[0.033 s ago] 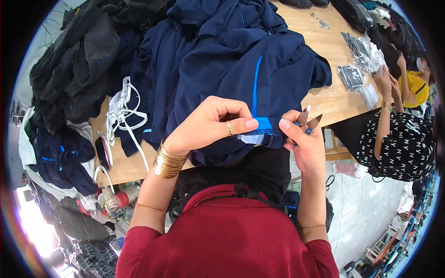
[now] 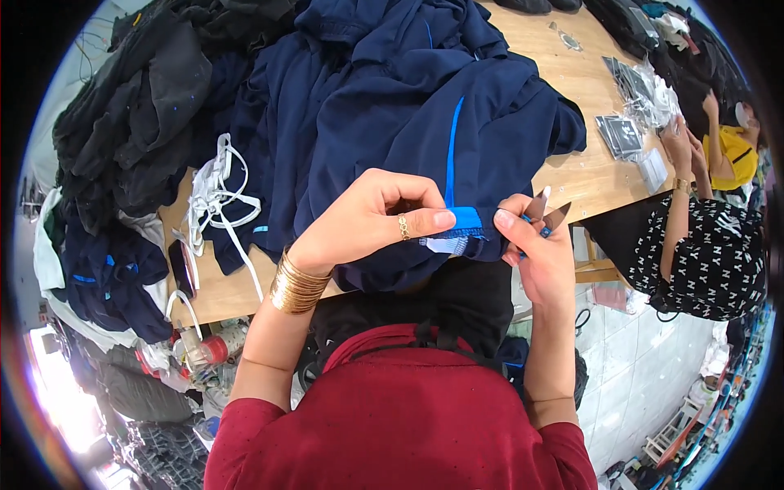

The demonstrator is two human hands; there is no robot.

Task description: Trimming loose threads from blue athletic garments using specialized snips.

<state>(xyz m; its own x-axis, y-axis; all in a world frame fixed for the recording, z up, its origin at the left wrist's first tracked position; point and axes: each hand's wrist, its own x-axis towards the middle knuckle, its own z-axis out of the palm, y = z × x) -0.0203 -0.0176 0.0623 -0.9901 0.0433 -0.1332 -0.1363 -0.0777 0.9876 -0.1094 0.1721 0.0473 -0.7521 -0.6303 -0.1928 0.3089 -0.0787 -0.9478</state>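
A navy blue garment (image 2: 384, 139) with a bright blue stripe lies heaped on the table in front of me. Its hem, with a bright blue band, a stitched edge and a white patch beneath, is stretched between my hands. My left hand (image 2: 380, 216) pinches the band between thumb and bent fingers. With thumb and fingers closed, my right hand (image 2: 535, 245) grips the hem's right end. Small thread snips (image 2: 554, 217) with pointed blades and blue parts also sit in the right hand, blades pointing up and away from the cloth; their handle is mostly hidden.
White cords (image 2: 219, 196) lie tangled on the wooden table (image 2: 563, 175) at left, beside a phone-like slab (image 2: 181, 265). Dark clothes (image 2: 135, 114) are piled far left. Small plastic packets (image 2: 621, 137) lie at right, where a co-worker's hands (image 2: 676, 143) handle some.
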